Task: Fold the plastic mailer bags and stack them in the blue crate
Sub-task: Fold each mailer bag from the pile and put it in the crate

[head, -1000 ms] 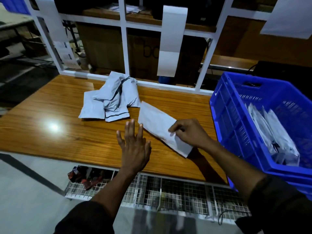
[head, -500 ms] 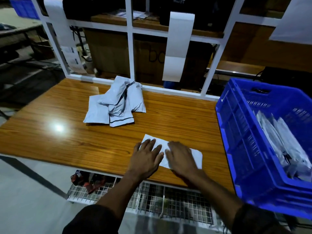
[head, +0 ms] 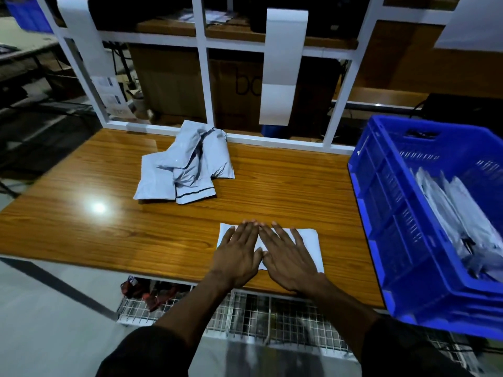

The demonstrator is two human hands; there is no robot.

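Observation:
A white mailer bag [head: 310, 240] lies flat near the front edge of the wooden table [head: 81, 219]. My left hand [head: 239, 254] and my right hand [head: 288, 257] rest side by side on it, palms down, fingers spread and pressing it flat. They cover most of the bag. A loose heap of grey mailer bags [head: 185, 167] sits at the back middle of the table. The blue crate [head: 381, 213] stands at the right, with several folded bags [head: 457, 213] leaning inside it.
A white frame [head: 337, 110] runs along the table's back edge, with white paper strips [head: 280, 66] hanging from it. Cardboard boxes stand behind the frame. A wire rack [head: 245, 317] with red items sits below the table's front edge.
My right hand drew the white bag from mid-table toward the front edge. Both hands then came down on it and now lie flatter, fingers further spread.

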